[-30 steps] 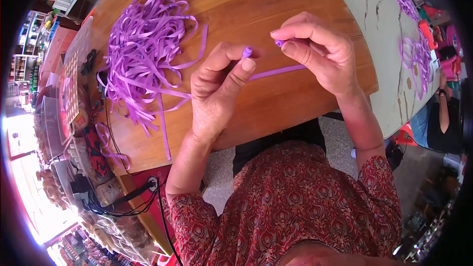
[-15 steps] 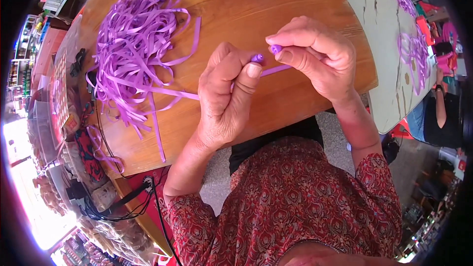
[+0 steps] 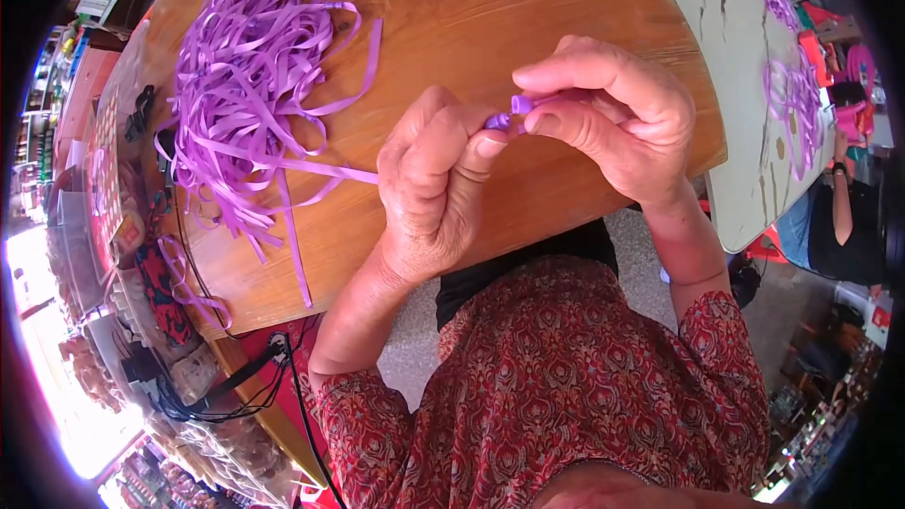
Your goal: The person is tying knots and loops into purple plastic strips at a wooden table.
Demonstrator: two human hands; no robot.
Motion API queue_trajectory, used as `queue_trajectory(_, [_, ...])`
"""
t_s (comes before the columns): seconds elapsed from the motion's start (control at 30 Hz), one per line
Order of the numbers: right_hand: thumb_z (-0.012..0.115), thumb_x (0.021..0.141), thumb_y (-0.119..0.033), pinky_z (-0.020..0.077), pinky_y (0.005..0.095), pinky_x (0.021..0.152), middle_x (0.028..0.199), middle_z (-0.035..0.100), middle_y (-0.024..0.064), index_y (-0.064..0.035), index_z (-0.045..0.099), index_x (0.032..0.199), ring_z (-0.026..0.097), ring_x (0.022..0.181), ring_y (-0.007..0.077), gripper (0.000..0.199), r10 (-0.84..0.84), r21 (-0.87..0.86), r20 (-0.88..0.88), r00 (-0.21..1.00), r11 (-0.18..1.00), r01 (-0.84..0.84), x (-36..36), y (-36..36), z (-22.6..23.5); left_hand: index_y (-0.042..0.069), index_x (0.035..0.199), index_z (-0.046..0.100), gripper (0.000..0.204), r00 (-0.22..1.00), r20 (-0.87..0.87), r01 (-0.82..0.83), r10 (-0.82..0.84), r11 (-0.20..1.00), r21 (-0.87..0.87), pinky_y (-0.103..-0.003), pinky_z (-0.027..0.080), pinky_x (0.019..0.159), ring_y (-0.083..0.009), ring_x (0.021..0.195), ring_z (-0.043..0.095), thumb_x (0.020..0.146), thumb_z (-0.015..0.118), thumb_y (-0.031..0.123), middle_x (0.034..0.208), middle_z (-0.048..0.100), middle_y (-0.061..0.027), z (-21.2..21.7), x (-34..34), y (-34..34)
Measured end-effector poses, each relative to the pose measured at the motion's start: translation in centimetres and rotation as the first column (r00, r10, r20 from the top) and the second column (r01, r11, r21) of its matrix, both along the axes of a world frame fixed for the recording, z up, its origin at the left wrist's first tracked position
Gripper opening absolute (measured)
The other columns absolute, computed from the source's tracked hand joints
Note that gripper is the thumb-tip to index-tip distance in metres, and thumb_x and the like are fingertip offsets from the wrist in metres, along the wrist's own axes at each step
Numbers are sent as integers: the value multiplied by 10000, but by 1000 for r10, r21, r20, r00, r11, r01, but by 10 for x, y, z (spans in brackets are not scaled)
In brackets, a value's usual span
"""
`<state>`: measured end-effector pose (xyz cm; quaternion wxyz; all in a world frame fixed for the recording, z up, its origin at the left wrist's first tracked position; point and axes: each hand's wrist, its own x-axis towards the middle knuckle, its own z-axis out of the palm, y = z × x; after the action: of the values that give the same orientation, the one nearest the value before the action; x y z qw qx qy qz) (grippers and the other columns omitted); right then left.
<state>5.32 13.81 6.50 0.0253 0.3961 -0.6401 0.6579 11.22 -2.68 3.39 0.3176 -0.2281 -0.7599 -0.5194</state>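
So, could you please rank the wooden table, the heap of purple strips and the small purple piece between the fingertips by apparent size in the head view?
1. Wooden table, largest.
2. Heap of purple strips.
3. Small purple piece, smallest, pinched between left hand and right hand.

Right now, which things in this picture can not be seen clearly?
Head view:
- Purple plastic strip piece: mostly hidden by the fingertips of the left hand and right hand.
- Pile of purple plastic strips: count unreadable, tangled.
- Round wooden table: top cut off by the edge.
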Motion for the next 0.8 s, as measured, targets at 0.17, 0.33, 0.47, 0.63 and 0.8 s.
queue_trajectory(0.17, [717,699,24,447,246,576,805,620,106,28,651,866,585,689,163,180,45,61,-150,988,997,-37,-6,3,3,26,920,561,110,1000,-10,-1,1,1000,-1,-296,389,496,-186,565,466,830,623,12,729,575,-75,3,2,0])
queue_trajectory(0.33, [728,689,6,434,248,562,785,610,88,-3,668,855,561,664,153,178,-6,92,-233,972,995,28,-5,3,2,19,889,593,53,993,121,1,-6,999,41,-290,393,504,-188,563,476,844,614,37,697,561,-71,4,6,1])
queue_trajectory(0.47, [732,688,-2,433,247,557,785,609,86,-4,672,854,562,659,157,177,-12,125,-245,969,991,43,-4,4,4,20,880,599,43,992,124,5,-9,999,34,-286,396,510,-191,563,484,850,611,47,688,557,-71,3,5,2])
queue_trajectory(0.63, [741,673,-9,426,248,547,772,606,81,-1,675,854,558,653,159,193,-12,152,-263,965,987,53,-3,7,4,17,876,591,56,991,131,35,-36,999,6,-293,403,515,-197,572,499,850,615,60,693,558,-74,2,5,2])
queue_trajectory(0.8, [741,671,-2,421,249,543,768,605,81,6,673,848,551,648,157,190,-22,150,-274,962,986,65,-4,8,3,14,880,584,61,987,145,67,-69,998,18,-300,402,515,-202,569,493,850,615,57,695,557,-77,1,5,2])
